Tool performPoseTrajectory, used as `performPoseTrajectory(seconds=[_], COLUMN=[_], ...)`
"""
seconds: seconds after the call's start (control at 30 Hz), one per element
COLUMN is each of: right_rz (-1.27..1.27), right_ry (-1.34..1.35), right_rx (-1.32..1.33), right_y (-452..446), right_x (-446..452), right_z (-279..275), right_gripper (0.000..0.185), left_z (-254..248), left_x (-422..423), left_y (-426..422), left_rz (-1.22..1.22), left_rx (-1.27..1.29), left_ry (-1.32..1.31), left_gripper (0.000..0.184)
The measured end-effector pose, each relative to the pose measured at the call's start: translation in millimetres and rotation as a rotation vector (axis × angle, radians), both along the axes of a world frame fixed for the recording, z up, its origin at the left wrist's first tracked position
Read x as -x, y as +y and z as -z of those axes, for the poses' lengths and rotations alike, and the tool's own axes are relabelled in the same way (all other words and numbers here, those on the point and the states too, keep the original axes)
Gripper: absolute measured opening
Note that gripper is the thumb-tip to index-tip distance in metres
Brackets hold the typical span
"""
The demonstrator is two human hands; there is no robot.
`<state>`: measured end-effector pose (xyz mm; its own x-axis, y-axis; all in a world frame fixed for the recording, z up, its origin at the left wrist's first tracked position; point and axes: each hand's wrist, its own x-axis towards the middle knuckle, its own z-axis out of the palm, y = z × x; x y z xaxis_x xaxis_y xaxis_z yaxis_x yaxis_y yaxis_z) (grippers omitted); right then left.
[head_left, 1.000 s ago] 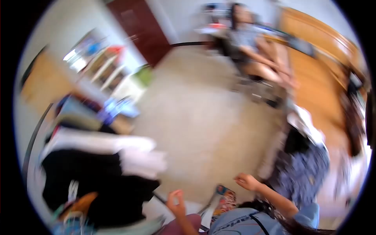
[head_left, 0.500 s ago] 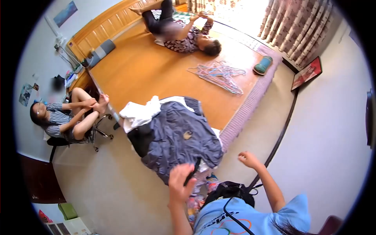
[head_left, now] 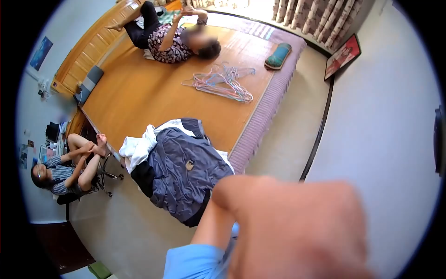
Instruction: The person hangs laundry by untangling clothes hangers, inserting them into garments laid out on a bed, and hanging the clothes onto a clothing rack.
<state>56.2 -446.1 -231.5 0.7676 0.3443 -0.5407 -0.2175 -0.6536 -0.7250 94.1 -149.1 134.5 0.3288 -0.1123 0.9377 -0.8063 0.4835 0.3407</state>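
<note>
A raised bare arm, my left as it runs from the blue sleeve [head_left: 193,260], bends toward the camera. Its near end, seemingly my left hand [head_left: 302,223], is large and blurred, with no fingers discernible. Anything it holds is hidden. I cannot make out my right hand. Beyond the arm, a dark grey jacket [head_left: 181,172] with a small tan patch lies spread over the bed's near corner and hangs past its edge. White clothing [head_left: 139,146] is bunched at its left, with a black piece [head_left: 144,179] below.
On the wooden-topped bed [head_left: 139,97] lie several tangled hangers [head_left: 223,83] and a teal cushion-like object [head_left: 278,56]. One person [head_left: 167,44] lies on the far side. Another person [head_left: 69,172] sits on a wheeled chair at left. A framed picture [head_left: 343,58] leans by the wall.
My left arm has risen from beside the jacket to close before the camera. My right hand has gone from sight. The view has shifted, moving the bed leftward.
</note>
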Motion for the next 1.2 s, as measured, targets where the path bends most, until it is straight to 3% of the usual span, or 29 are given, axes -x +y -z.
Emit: performPoseTrajectory(seconds=[0.2, 0.4, 0.53, 0.63, 0.83, 1.03, 1.2], right_rz=[0.01, -0.112, -0.149, -0.17, -0.397, -0.573, -1.024], right_ry=[-0.014, 0.022, -0.081, -0.142, -0.143, 0.039, -0.132], right_rx=[0.047, 0.072, -0.007, -0.053, 0.019, 0.059, -0.105], right_y=[25, 90, 152, 180, 215, 292, 377], right_x=[-92, -228, -289, -326, -405, -497, -591], right_z=[0, 58, -39, -62, -60, -51, 6], right_gripper=[0.028, 0.032, 0.032, 0.031, 0.03, 0.032, 0.031], left_z=[19, 37, 41, 47, 54, 67, 89], left_x=[-83, -170, -221, -249, -293, -345, -400], left_y=[4, 36, 61, 73, 116, 171, 219], left_rz=[0.144, 0.187, 0.201, 0.206, 0.098, -0.152, -0.398], left_rx=[0.041, 0.089, 0.126, 0.149, 0.221, 0.313, 0.39], left_ry=[0.049, 0.074, 0.12, 0.14, 0.125, 0.109, 0.161], left_gripper=[0.055, 0.054, 0.054, 0.054, 0.055, 0.055, 0.056])
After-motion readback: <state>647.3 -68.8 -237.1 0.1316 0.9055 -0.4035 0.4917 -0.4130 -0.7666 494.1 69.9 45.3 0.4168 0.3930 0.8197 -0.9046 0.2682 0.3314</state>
